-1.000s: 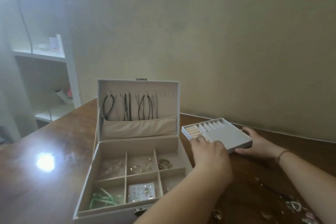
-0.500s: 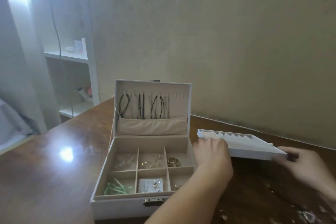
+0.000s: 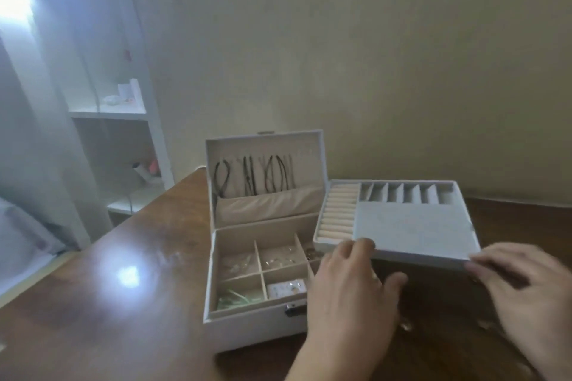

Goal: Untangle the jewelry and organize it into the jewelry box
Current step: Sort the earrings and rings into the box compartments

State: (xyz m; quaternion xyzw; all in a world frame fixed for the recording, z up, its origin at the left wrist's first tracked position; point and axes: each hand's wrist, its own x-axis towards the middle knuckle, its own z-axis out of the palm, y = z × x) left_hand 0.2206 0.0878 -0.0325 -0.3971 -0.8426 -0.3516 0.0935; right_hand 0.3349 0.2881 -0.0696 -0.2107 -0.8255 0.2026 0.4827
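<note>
A white jewelry box stands open on the brown table. Dark necklaces hang inside its raised lid. Its divided base holds small jewelry pieces and a white earring card. Both hands hold the white insert tray above the table, right of the box, tilted toward me. My left hand grips its near edge, fingers on the rim. My right hand grips its near right corner. The tray shows ring rolls and small slots, which look bare.
A few small jewelry pieces lie on the table under the tray near my hands. A white shelf unit with small items stands at the back left. A plain wall runs behind the table.
Both hands have raised the tray off the table and tilted it toward me, closer to the box. My right hand shifted from its far side to its near right corner.
</note>
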